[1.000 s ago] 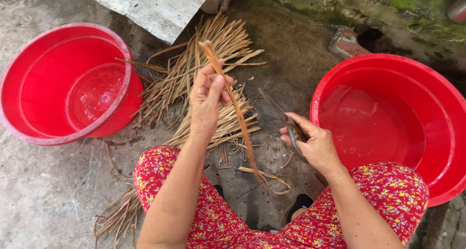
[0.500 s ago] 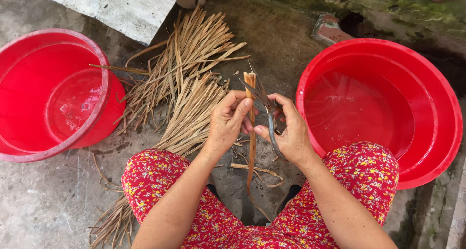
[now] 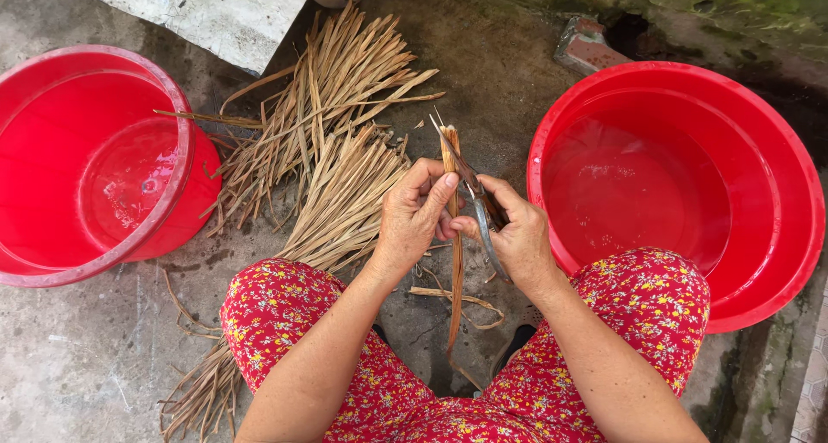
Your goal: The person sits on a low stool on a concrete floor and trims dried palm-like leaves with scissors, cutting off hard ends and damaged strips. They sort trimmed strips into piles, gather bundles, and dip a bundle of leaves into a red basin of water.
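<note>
The left hand (image 3: pixel 412 223) pinches a dry leaf strip (image 3: pixel 454 236) upright between closed fingers, while the right hand (image 3: pixel 516 236) grips a small blade (image 3: pixel 474 188) against it — seemingly mid-split. Drawing the blade along likely needs steady tension. Dried strips (image 3: pixel 336 167) lie just beyond the fingers; red basins (image 3: pixel 802 193) flank both sides.

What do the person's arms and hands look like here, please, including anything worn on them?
Both forearms are bare, with no sleeves in view. The left hand and right hand wear no gloves, and no rings, watch or bracelets show. The only clothing visible is red trousers with a small yellow and white flower print.
</note>
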Demonstrator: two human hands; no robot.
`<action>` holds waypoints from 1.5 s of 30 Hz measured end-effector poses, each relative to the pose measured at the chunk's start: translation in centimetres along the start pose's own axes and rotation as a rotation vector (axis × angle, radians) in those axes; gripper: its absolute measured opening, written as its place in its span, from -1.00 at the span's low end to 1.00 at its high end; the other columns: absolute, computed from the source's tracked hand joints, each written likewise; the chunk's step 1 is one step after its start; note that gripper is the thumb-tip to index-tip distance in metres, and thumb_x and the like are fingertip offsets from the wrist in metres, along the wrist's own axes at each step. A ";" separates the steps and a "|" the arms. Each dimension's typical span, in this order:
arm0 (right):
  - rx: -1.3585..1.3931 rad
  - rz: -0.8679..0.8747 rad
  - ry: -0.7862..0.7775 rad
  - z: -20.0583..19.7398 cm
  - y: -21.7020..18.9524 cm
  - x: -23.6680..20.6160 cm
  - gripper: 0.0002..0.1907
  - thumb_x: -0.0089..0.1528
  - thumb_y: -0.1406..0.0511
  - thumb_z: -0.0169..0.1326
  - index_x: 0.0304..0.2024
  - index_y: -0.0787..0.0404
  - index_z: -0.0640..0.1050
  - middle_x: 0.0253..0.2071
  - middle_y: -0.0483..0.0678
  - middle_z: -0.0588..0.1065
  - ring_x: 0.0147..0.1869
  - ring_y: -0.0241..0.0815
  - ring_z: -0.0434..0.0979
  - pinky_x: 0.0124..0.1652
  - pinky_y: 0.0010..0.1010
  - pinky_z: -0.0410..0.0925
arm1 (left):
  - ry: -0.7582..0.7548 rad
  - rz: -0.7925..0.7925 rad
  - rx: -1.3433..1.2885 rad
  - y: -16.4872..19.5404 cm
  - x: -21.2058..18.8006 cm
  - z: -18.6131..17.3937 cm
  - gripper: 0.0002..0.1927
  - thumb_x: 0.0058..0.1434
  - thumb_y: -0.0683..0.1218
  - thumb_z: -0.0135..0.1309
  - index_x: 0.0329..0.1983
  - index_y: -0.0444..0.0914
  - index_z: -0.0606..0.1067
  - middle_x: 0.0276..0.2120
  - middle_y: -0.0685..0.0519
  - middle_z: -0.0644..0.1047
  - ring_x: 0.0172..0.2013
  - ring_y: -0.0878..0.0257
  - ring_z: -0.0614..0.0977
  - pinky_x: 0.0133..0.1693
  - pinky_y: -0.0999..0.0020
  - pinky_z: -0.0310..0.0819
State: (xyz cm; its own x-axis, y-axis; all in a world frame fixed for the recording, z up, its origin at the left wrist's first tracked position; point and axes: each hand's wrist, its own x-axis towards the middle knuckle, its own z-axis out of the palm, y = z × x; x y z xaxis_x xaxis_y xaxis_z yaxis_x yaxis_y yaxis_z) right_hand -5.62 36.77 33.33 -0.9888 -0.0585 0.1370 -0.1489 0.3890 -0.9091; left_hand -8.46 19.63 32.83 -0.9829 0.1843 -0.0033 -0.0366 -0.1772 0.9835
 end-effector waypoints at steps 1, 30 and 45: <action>0.014 0.015 0.001 0.1 0.2 -0.1 -0.34 0.07 0.19 0.42 0.18 0.25 0.52 -0.23 -0.12 0.63 -0.18 -0.39 0.57 -0.20 -0.52 0.46 | 0.000 -0.004 -0.005 0.0 0.0 0.0 -0.80 0.46 -0.03 0.01 -0.07 -0.28 0.48 -0.46 0.12 0.55 -0.61 0.51 0.52 -0.62 0.61 0.36; 1.107 -0.127 0.001 -7.1 0.8 0.5 -0.54 0.35 0.35 0.17 0.25 0.29 0.34 -0.19 0.11 0.58 -0.26 -0.12 0.58 -0.20 -0.37 0.49 | -0.054 -0.339 -0.363 -1.9 1.7 -2.1 -0.36 0.39 0.25 -0.17 0.29 -0.31 0.36 -0.07 -0.08 0.67 -0.52 0.41 0.56 -0.58 0.59 0.35; -0.372 0.033 -1.243 -0.1 3.4 -2.6 -0.51 0.06 0.18 0.33 0.07 0.02 0.61 -0.18 0.03 0.63 -0.09 -0.07 0.63 -0.12 -0.24 0.43 | 0.471 0.159 -0.008 2.9 4.7 -13.0 -0.57 0.43 0.05 0.06 0.27 -0.25 0.51 -0.32 0.06 0.64 -0.61 0.53 0.37 -0.59 0.63 0.17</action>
State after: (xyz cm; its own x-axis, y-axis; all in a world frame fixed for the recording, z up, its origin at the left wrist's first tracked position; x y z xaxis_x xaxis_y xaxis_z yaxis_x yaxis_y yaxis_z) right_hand -3.56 38.33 29.86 -0.3593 -0.7749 -0.5201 -0.3141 0.6252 -0.7145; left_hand -15.55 7.43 33.30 -0.9511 -0.3021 0.0639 0.1212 -0.1751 0.9771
